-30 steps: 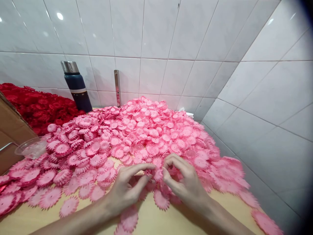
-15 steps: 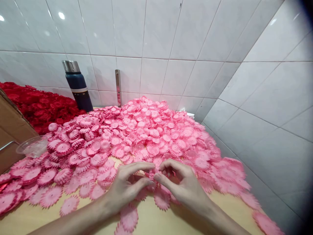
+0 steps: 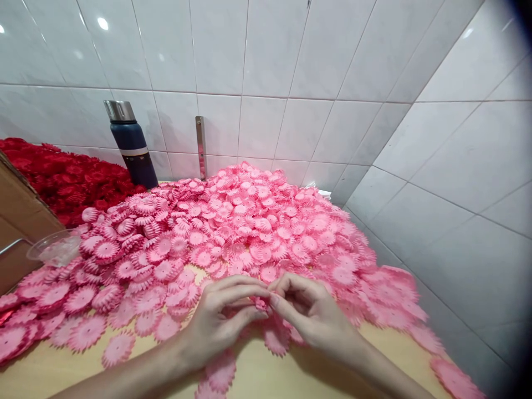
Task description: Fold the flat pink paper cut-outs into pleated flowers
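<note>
— Boxes first: one brown cardboard box (image 3: 19,213) at the far left, one clear plastic cup (image 3: 54,247) lying beside it.

— And behind?

— One heap of red flower pieces (image 3: 62,177), then one dark blue flask (image 3: 131,147) upright against the tiled wall (image 3: 266,61).

— The pink ones?

— One big mound of pink flower pieces (image 3: 249,221) on the wooden table (image 3: 266,377), far too many to count.

— Hands?

— Two. The left hand (image 3: 220,321) and right hand (image 3: 311,316) meet fingertip to fingertip, both pinched narrow on one small pink piece (image 3: 261,303) just above the table, at the near edge of the mound.
</note>
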The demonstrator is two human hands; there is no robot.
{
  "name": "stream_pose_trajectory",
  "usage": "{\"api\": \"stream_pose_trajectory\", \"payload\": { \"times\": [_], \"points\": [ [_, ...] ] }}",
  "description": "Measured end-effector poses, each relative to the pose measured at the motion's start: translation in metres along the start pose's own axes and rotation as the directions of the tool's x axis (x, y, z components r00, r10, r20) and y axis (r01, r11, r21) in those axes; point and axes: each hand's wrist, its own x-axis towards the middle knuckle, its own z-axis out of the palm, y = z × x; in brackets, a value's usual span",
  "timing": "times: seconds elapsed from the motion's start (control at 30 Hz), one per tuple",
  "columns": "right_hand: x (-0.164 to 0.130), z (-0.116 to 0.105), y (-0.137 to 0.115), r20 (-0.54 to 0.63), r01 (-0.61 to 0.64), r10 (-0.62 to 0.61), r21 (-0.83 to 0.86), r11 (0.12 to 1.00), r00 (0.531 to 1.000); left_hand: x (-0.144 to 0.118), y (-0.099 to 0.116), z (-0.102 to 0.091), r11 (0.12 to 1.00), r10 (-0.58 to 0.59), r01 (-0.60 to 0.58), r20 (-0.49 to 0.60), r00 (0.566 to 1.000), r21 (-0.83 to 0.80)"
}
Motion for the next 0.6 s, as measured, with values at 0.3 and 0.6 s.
{"api": "stream_pose_trajectory", "payload": {
  "times": [0.3, 0.6],
  "points": [
    [-0.001, -0.009, -0.002, -0.120, 0.075, -0.080, -0.047, 0.996, 0.990, 0.009, 0.005, 0.000, 0.853, -0.438, 0.327, -0.219, 0.872, -0.407],
    [0.004, -0.013, 0.001, -0.316, 0.183, -0.221, -0.144, 0.972, 0.923, 0.008, -0.003, 0.000, 0.830, -0.439, 0.348, -0.124, 0.890, -0.436]
  ]
}}
